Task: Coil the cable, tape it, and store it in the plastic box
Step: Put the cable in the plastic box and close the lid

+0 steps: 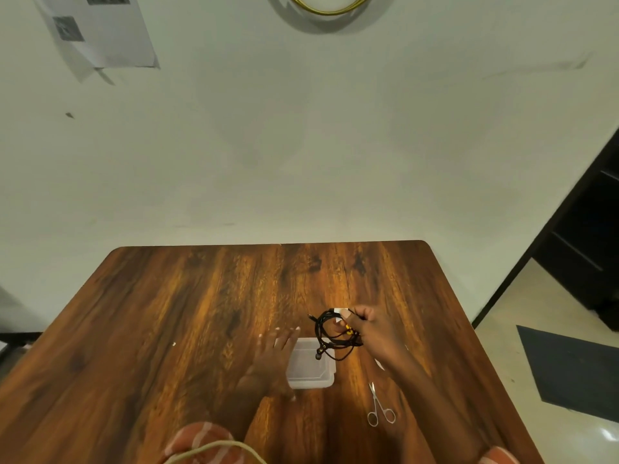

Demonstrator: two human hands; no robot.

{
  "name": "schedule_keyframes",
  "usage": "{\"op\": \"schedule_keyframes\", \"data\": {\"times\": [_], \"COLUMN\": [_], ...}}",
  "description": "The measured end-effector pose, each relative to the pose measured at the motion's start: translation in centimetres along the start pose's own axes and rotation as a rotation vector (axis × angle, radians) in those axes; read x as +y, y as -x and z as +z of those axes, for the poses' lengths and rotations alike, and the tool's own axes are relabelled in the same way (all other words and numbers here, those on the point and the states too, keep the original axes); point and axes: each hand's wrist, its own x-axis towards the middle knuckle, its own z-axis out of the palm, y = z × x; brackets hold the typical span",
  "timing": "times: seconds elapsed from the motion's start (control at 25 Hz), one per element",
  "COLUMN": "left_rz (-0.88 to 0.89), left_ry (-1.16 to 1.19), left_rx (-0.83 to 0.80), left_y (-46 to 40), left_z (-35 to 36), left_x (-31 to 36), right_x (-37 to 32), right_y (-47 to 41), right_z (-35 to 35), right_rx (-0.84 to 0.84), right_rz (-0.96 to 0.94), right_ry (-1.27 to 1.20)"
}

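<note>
My right hand holds a coiled black cable in its fingers, just above and behind the plastic box. A white strip of tape sits at the top of the coil, and a small plug dangles over the box. The clear plastic box stands open on the wooden table. My left hand is blurred, fingers spread, beside the box's left wall and holding nothing.
Small silver scissors lie on the table to the right of the box, near my right forearm. A white scrap shows beside that forearm. The table's right edge drops to a tiled floor with a dark mat.
</note>
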Motion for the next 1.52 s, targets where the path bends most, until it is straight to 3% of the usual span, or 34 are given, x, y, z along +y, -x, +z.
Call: {"op": "schedule_keyframes", "data": {"times": [0.16, 0.28, 0.44, 0.52, 0.64, 0.8, 1.0, 1.12, 1.28, 1.4, 1.52], "left_rz": [-0.011, -0.070, -0.277, -0.469, -0.492, -0.477, -0.380, -0.302, -0.172, -0.083, -0.126], "left_ry": [0.118, 0.357, 0.850, 0.916, 0.980, 0.879, 0.869, 0.877, 0.719, 0.518, 0.484], "left_rx": [-0.034, 0.008, 0.259, 0.397, 0.503, 0.600, 0.423, 0.447, 0.479, 0.414, 0.309], "left_y": [-0.8, -0.5, 1.4, 2.8, 5.4, 8.2, 11.2, 11.5, 10.2, 7.9, 5.6], "left_z": [-1.8, -2.6, -3.5, -3.3, -2.7, -3.5, -4.1, -5.2, -5.1, -3.9, -2.9], "left_x": [-0.1, -0.6, -1.3, -3.2, -5.7, -6.4, -7.8, -7.0, -6.9, -7.1, -5.9], "right_x": [0.2, -0.2, -0.7, -0.5, 0.9, 4.0, 7.3, 8.9, 9.7, 9.4, 7.4], "right_y": [0.2, 0.5, -0.1, -0.8, -2.1, -3.8, -6.1, -7.5, -7.7, -7.3, -6.6], "right_z": [-1.2, -2.0, -2.0, -0.9, 1.5, 5.1, 9.5, 11.5, 12.6, 12.8, 10.3], "right_rx": [0.063, 0.104, 0.095, 0.057, 0.012, -0.065, -0.109, -0.133, -0.116, -0.055, -0.016], "right_rz": [-0.031, -0.032, -0.039, -0.043, -0.050, 0.042, 0.275, 0.432, 0.406, 0.371, 0.299], "right_ry": [0.039, 0.053, 0.042, 0.056, 0.100, 0.079, 0.078, 0.257, 0.605, 0.601, 0.542]}}
